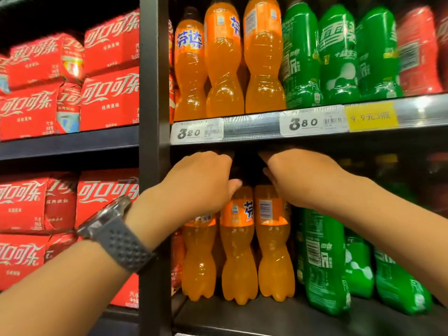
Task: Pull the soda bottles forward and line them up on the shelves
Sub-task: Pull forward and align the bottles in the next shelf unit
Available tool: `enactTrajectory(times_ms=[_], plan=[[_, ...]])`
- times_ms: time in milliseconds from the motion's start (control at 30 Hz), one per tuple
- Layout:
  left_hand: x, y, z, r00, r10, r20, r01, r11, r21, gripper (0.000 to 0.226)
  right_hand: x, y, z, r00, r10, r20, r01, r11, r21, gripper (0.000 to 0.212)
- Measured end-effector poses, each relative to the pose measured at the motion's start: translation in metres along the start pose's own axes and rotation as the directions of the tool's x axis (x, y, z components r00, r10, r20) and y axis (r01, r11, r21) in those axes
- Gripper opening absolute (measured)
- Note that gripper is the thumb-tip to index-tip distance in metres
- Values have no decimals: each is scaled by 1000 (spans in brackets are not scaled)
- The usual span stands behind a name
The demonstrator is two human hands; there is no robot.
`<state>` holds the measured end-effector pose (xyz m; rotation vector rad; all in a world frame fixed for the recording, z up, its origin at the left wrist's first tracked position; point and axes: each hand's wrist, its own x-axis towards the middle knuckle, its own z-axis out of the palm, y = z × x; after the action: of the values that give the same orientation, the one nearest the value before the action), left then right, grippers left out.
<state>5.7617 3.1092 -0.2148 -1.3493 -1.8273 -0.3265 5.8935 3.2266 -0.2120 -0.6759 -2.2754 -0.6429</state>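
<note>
Three orange soda bottles stand side by side on the lower shelf (266,318): a left one (198,260), a middle one (238,258) and a right one (274,253). My left hand (201,183), with a watch on the wrist, curls over the tops of the left and middle bottles. My right hand (303,178) grips the top of the right bottle. The fingertips of both hands are hidden in the dark under the upper shelf. Green soda bottles (324,258) stand to the right on the same shelf.
The upper shelf rail (252,127) with price tags hangs just above my hands and carries orange bottles (224,64), green bottles (337,57) and red ones. A black upright post (154,141) borders the bay on the left. Red cola multipacks (109,100) fill the neighbouring shelves.
</note>
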Motion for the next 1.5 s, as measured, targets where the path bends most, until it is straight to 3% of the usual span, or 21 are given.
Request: enactTrajectory(times_ms=[100, 200, 300, 467, 900, 1167, 1333, 1500], plan=[[15, 2, 4, 999, 10, 50, -11, 1000, 13, 50, 11, 2, 2, 996, 60, 66, -54, 994, -91, 35], [24, 6, 8, 995, 11, 96, -20, 996, 87, 58, 27, 1, 2, 984, 125, 126, -118, 991, -61, 48], [30, 8, 10, 995, 12, 103, -26, 991, 128, 53, 38, 2, 3, 987, 47, 152, -37, 997, -66, 40], [32, 2, 6, 990, 12, 141, -27, 994, 110, 48, 40, 9, -3, 929, 5, 370, 40, 993, -114, 40], [36, -3, 6, 975, 7, 221, -31, 994, 106, 49, 41, 16, -7, 970, -33, 243, -4, 989, 149, 49], [40, -4, 3, 961, -41, 275, 4, 991, 135, 46, 43, 22, -10, 962, -89, 258, 20, 966, 256, 36], [40, -8, 2, 952, -27, 304, -17, 990, 143, 44, 47, 12, 8, 991, -15, 131, -21, 962, 273, 54], [36, -8, 4, 953, -1, 304, -28, 995, 94, 59, 42, 15, -2, 968, -95, 233, 43, 975, 219, 36]])
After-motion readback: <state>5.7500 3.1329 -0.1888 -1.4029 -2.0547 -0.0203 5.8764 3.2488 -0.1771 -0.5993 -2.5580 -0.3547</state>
